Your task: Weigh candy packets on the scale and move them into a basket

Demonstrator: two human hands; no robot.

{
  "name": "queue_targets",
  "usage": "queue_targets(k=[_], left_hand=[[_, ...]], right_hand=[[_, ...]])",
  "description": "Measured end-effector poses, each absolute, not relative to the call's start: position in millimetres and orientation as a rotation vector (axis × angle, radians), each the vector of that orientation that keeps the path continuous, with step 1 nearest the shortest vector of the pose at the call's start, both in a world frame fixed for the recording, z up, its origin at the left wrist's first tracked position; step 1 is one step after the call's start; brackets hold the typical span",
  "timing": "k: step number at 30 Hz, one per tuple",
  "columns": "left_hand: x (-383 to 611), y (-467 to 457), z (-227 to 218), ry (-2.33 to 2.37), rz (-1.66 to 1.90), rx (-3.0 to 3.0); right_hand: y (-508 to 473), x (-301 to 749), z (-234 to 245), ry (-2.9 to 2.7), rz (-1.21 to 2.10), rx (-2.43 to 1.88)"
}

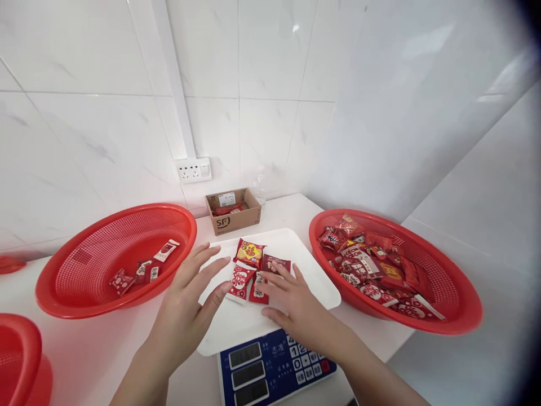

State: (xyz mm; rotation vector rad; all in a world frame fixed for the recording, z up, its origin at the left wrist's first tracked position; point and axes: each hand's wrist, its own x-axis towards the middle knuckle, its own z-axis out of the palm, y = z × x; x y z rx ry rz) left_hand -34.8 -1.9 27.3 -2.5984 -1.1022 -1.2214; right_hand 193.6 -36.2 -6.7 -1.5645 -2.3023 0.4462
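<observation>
Several red candy packets (pixel 253 270) lie in a small heap on the white tray (pixel 304 251) of a blue-faced scale (pixel 274 366). My left hand (pixel 190 299) hovers at the tray's left edge, fingers spread, its fingertips close to a red packet (pixel 240 280). My right hand (pixel 291 301) rests palm down on the tray, fingers apart, with fingertips touching the nearest packets. Neither hand holds anything.
A red basket (pixel 71 282) on the left holds a few packets. Another red basket (pixel 456 293) on the right is filled with several red packets. A small cardboard box (pixel 232 211) stands by the tiled wall under a socket (pixel 193 170). More red baskets (pixel 19 349) sit at bottom left.
</observation>
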Motion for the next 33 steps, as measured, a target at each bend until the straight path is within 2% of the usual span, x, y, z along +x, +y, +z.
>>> queue_targets(k=[6, 14, 18, 23, 29, 33], left_hand=[[-36, -2, 28, -1.104, -1.164, -2.637], [-33, -1, 25, -1.1, -1.076, -2.716], [-33, -1, 27, -1.121, -1.073, -2.722], [-33, 2, 25, -1.123, -1.073, -2.716], [-26, 5, 19, -1.104, -1.015, -2.74], [-23, 6, 19, -1.122, -0.995, -2.745]], right_hand=[[-37, 185, -5, -2.306, 0.449, -1.6], [-37, 193, -11, -2.278, 0.359, -1.423], [-43, 205, -13, -2.105, 0.249, -1.252], [-63, 236, -22, -1.778, 0.05, -1.317], [-101, 264, -61, -1.723, 0.017, -1.389], [-114, 275, -105, -1.656, 0.251, -1.633]])
